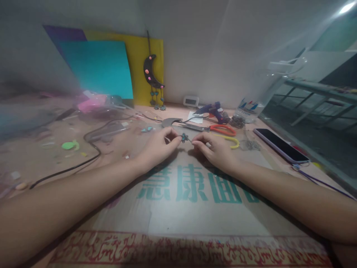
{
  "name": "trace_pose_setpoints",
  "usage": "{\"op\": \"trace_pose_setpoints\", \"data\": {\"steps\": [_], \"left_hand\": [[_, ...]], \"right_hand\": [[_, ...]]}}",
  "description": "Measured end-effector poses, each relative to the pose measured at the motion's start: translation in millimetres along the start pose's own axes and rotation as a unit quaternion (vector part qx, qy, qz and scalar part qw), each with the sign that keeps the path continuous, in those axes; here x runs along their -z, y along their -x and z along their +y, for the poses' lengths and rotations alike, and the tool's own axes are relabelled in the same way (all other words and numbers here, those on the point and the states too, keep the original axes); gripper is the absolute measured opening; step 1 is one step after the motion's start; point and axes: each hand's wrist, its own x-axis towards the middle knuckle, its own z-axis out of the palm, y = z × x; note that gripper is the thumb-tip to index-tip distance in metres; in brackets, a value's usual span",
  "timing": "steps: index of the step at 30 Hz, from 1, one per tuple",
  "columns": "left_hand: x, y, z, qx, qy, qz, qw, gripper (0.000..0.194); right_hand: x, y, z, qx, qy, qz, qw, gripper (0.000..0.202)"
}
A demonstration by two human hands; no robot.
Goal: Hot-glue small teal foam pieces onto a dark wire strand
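Note:
Between my two hands, above the printed cardboard (192, 219), is a small dark teal flower-shaped charm (185, 137). The thumb and fingers of my left hand (164, 143) pinch it at its left edge. A short thin cord (190, 140) runs from the charm to the right, and my right hand (213, 149) pinches its end. Just behind my hands lie a dark crescent shape (170, 121) and scissors with orange handles (223, 129). Close behind my right hand shows a yellow handle (232, 141), partly covered by that hand.
A finished-looking crescent ornament (149, 72) hangs against yellow card (136, 56). At the back stand a glue gun (212, 109) and a small white display device (191, 101). A phone (280, 145) lies at the right edge. A black cable (92, 154) crosses the cluttered left side.

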Motion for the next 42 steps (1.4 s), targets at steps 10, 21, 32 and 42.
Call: {"op": "trace_pose_setpoints", "data": {"steps": [10, 21, 32, 42], "left_hand": [[-0.3, 0.7, 1.6, -0.011, 0.001, 0.0, 1.0, 0.014], [1.2, 2.1, 6.5, -0.04, -0.02, 0.002, 0.999, 0.012], [-1.1, 3.9, -0.3, -0.116, -0.056, 0.002, 0.992, 0.01], [-3.2, 4.5, -2.3, -0.152, -0.075, -0.005, 0.986, 0.011]], "right_hand": [[-0.2, -1.5, -2.4, 0.021, 0.004, -0.03, 0.999, 0.014], [-0.4, -1.9, -0.8, 0.037, -0.003, -0.064, 0.997, 0.018], [5.9, -5.5, -8.9, -0.079, -0.133, -0.037, 0.987, 0.021], [-0.7, -3.3, -5.8, -0.161, -0.263, -0.077, 0.948, 0.021]]}}
